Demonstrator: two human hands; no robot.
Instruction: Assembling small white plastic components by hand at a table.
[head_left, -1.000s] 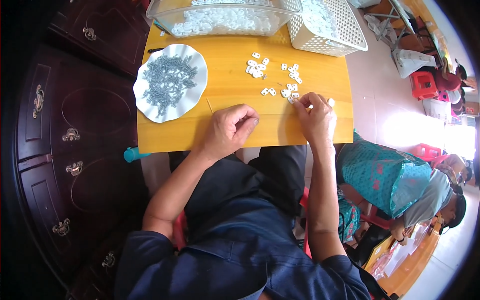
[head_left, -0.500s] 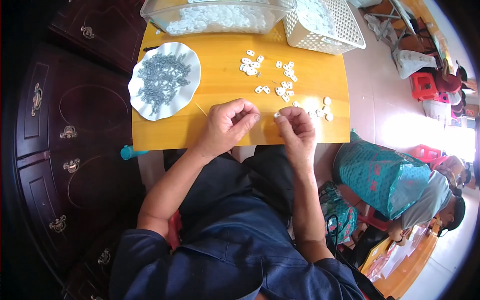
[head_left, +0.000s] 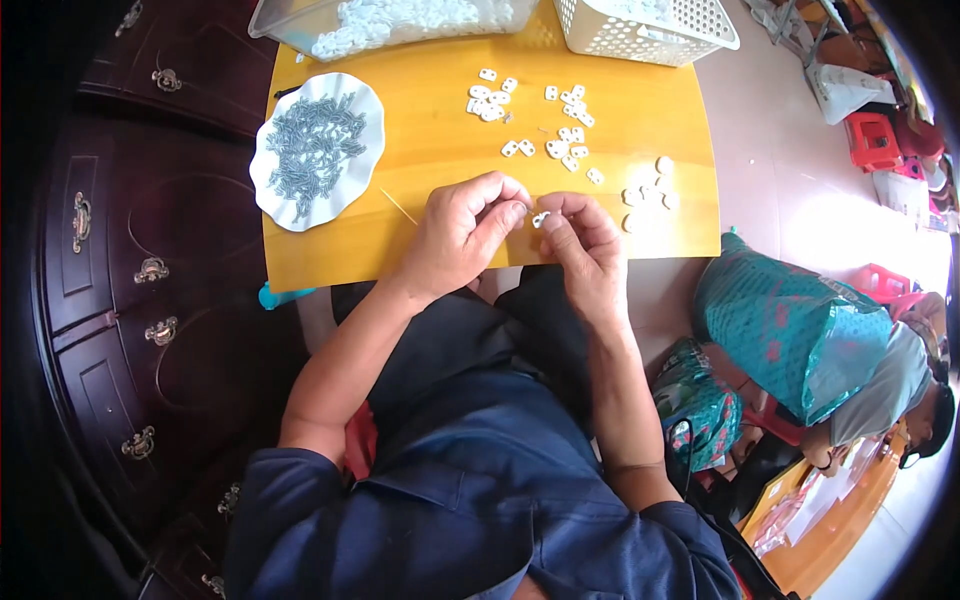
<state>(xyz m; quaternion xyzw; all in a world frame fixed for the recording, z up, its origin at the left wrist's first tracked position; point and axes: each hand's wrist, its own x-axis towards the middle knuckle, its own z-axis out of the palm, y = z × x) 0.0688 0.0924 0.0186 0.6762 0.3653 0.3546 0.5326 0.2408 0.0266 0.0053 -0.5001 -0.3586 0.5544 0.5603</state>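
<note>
Close together over the table's near edge, my two hands work with their fingertips almost meeting. My right hand [head_left: 583, 240] pinches a small white plastic piece [head_left: 540, 219] with holes between thumb and forefinger. The thumb and forefinger of my left hand [head_left: 462, 232] are pressed together beside that piece; what they hold is too small to make out. Left of my left hand lies a thin yellow stick [head_left: 398, 206]. A white wavy-edged plate [head_left: 366, 150] carries a heap of small grey metal pieces [head_left: 315, 148]. Loose white plastic pieces [head_left: 490, 100] lie in groups beyond my hands.
At the table's far edge stand a clear plastic bin [head_left: 420, 32] of white pieces and a white perforated basket [head_left: 650, 42]. Dark wooden cabinets [head_left: 190, 240] rise at the left. On the right are a teal bag [head_left: 775, 310] and a seated person [head_left: 885, 385] at another table.
My hands have drawn closer together, and the white piece has turned so its holes show. The whole view has shifted slightly, with the table's far side higher in the picture.
</note>
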